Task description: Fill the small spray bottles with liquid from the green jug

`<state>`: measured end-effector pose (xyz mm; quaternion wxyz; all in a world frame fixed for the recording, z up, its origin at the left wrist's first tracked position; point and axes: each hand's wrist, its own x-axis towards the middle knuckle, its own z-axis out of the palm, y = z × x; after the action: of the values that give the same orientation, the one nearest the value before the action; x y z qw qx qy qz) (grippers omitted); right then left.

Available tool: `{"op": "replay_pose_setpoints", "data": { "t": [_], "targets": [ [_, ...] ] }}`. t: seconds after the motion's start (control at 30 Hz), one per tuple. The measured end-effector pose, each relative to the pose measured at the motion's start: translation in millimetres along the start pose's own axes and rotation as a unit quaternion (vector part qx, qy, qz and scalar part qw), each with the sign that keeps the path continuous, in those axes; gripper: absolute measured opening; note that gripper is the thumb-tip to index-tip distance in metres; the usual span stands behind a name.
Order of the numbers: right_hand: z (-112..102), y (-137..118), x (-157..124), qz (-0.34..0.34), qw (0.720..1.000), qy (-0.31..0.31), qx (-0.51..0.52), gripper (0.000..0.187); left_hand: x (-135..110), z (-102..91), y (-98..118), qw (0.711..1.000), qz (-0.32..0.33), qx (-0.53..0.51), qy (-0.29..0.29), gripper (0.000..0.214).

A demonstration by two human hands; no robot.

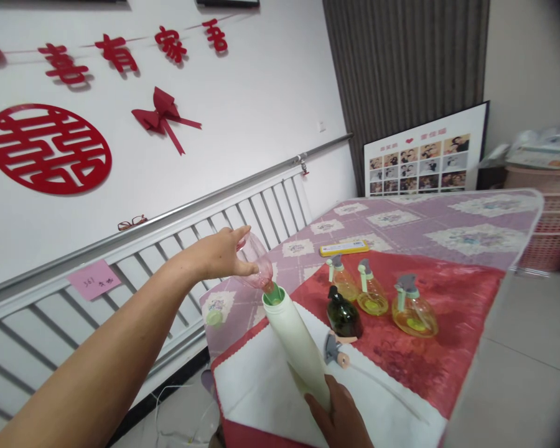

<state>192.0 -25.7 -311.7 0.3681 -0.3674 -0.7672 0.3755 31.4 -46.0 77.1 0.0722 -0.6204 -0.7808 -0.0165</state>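
My left hand (226, 254) is closed around a clear pink bottle (256, 255), which is tipped with its neck at the mouth of a pale green cylindrical bottle (297, 342). That bottle leans toward the pink one, and my right hand (338, 410) grips it near its base. Whether liquid is flowing between them, I cannot tell. A grey and peach spray head (336, 350) with a thin tube lies on the white cloth (256, 386). Beyond it stand a dark green bottle (344, 316) and three clear spray bottles (415, 311) with yellow liquid.
A red cloth (466, 323) covers part of the table's purple patterned cover (401, 236). A yellow box (344, 248) lies toward the back, and a light green cap (214, 318) at the left edge. A white radiator (256, 211) runs alongside; pink baskets (553, 230) stand right.
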Motion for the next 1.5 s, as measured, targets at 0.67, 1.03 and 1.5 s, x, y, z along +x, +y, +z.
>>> {"op": "replay_pose_setpoints", "data": {
  "t": [0.67,1.03,1.5],
  "targets": [
    [-3.9,-4.3,-0.9,0.014,1.000,-0.023,0.009,0.038,-36.8,46.0,-33.0,0.965,-0.062,-0.239,0.090,0.093],
    [-9.0,-16.1,-5.0,0.009,1.000,0.008,0.008,0.033,-85.7,172.0,-56.1,0.764,-0.166,-0.609,0.132,0.084],
    [-20.0,-34.0,-7.4,0.034,0.998,-0.033,0.037,0.035,-162.2,349.7,4.8,0.277,-0.263,-0.923,0.042,0.072]
  ]
}}
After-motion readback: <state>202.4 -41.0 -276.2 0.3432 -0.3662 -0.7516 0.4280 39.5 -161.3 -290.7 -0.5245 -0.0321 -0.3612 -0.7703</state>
